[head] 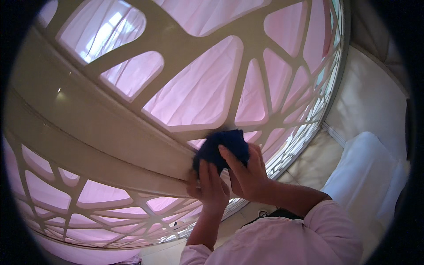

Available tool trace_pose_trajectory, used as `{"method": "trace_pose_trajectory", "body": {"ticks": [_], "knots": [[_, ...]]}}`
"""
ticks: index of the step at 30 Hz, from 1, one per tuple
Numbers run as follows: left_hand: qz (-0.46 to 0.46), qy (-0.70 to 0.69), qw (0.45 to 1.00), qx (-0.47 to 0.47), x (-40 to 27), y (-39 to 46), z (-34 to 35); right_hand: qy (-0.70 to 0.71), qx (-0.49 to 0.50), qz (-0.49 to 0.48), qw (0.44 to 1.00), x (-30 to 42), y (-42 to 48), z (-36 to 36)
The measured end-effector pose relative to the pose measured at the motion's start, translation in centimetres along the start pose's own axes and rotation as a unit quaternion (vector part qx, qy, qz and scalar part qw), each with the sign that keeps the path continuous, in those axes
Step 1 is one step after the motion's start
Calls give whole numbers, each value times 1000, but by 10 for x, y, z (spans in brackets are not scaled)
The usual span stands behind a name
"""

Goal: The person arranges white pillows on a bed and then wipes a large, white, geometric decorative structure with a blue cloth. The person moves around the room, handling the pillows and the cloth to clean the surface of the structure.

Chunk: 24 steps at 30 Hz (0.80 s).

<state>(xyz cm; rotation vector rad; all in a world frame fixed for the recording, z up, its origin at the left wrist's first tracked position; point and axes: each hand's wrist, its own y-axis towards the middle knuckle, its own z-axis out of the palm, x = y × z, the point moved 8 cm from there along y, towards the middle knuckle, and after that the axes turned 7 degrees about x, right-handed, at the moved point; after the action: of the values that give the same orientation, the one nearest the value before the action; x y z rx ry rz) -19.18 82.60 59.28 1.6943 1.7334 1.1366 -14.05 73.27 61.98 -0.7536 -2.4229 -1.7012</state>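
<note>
A dark blue cloth (pixel 220 145) is bunched between my two hands, against a cream lattice panel (pixel 169 36) with rounded cut-outs. My right hand (pixel 250 172) grips the cloth from the right, its fingers over the fabric. My left hand (pixel 210 185) holds the cloth's lower left part, beside the end of a smooth cream rail (pixel 109 129) that crosses the panel. Pink fabric (pixel 198 92) hangs in folds behind the openings. The cloth hides the part of the panel under it.
More lattice (pixel 82 202) lies below the rail. A white-draped object (pixel 357 165) stands at the right on a tiled floor (pixel 311 159), near a pale wall (pixel 361 99). A shoe (pixel 263 213) shows beyond my pink shirt.
</note>
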Motion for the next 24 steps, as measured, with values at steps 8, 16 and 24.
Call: {"method": "trace_pose_trajectory", "body": {"ticks": [8,16,24], "knots": [[-6,0,994,-111,8,68,-33,112,69,-69,989,10,81,-3],[-2,-16,999,-35,-11,27,1,-119,68,-90,986,6,46,-4],[-18,-60,996,-58,-5,50,-18,-5,105,-81,991,-1,74,0]]}}
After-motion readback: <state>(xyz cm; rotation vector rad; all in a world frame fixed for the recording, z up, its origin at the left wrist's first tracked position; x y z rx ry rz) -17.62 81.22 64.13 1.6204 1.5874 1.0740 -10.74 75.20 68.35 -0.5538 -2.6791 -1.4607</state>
